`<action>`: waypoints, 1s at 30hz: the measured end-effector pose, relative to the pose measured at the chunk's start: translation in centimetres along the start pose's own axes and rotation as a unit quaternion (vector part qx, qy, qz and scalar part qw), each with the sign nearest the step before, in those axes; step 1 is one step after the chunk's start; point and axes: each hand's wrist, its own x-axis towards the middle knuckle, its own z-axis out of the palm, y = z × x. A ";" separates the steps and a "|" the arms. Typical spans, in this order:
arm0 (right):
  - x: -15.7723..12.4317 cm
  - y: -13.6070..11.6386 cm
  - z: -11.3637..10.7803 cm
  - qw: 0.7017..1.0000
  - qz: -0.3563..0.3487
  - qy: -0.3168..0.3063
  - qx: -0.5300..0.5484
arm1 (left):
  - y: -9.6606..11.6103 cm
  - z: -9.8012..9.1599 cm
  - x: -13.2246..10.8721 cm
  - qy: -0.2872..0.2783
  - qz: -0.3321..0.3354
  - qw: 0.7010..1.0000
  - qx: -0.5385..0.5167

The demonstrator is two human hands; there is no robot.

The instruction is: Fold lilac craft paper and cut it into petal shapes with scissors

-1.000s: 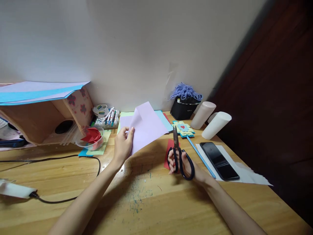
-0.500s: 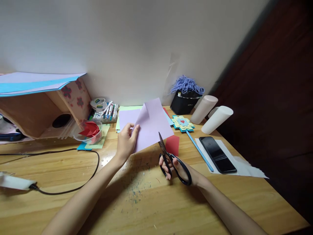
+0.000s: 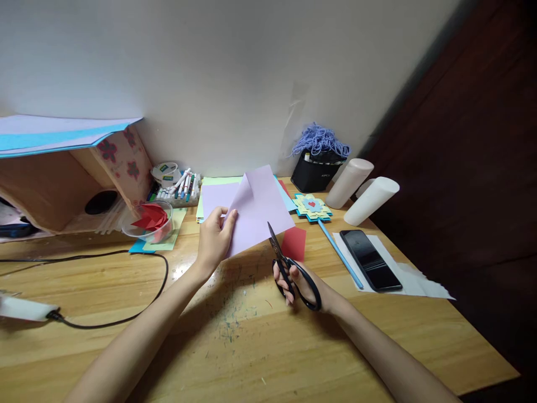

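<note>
My left hand (image 3: 215, 239) pinches the lower left edge of a folded lilac paper sheet (image 3: 258, 210), holding it tilted above the wooden desk (image 3: 260, 347). My right hand (image 3: 300, 284) has its fingers through the black handles of a pair of scissors (image 3: 284, 263). The blades point up and left, and their tips reach the sheet's lower edge. A small red paper square (image 3: 294, 243) lies flat just right of the blades.
A stack of coloured sheets (image 3: 213, 198) lies behind the lilac sheet. Markers (image 3: 181, 186), a tape roll (image 3: 164, 172), a clear bowl with red paper (image 3: 149, 219), a cardboard box (image 3: 62, 184) and a black cable (image 3: 126, 313) sit left. A phone (image 3: 369, 259), blue pencil (image 3: 339, 253), two white cylinders (image 3: 361, 193) and black pot with yarn (image 3: 316, 165) sit right.
My right hand has carried the scissors left, off the red square, and swung the blades toward the lilac sheet's lower edge. My left hand kept its hold on the sheet.
</note>
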 end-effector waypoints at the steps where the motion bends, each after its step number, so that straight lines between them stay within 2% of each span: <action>1: 0.1 -0.1 0.1 1.000 0.008 0.007 0.002 | 0.0 0.0 0.0 0.002 -0.001 1.000 0.000; 7: 0.2 0.3 -0.1 0.999 0.007 0.030 -0.043 | -0.2 0.0 0.3 0.005 -0.006 1.000 0.010; 14: 0.4 1.4 -0.7 0.999 0.005 0.026 -0.027 | -0.1 -0.1 0.3 0.000 -0.015 1.000 0.022; 19: 0.5 1.0 -0.1 0.998 0.028 0.059 -0.017 | -0.1 -0.2 0.4 -0.002 -0.025 0.999 0.021; 23: 0.5 0.6 0.6 0.999 0.029 0.046 0.005 | -0.3 -0.1 0.4 -0.009 -0.027 1.000 0.008; 26: 0.4 0.6 1.1 0.998 0.030 0.038 0.030 | -0.3 0.1 0.2 -0.036 -0.020 0.999 0.010; 30: 0.4 0.5 1.4 0.998 0.008 0.056 0.021 | -0.3 0.4 0.1 -0.049 -0.015 0.999 0.017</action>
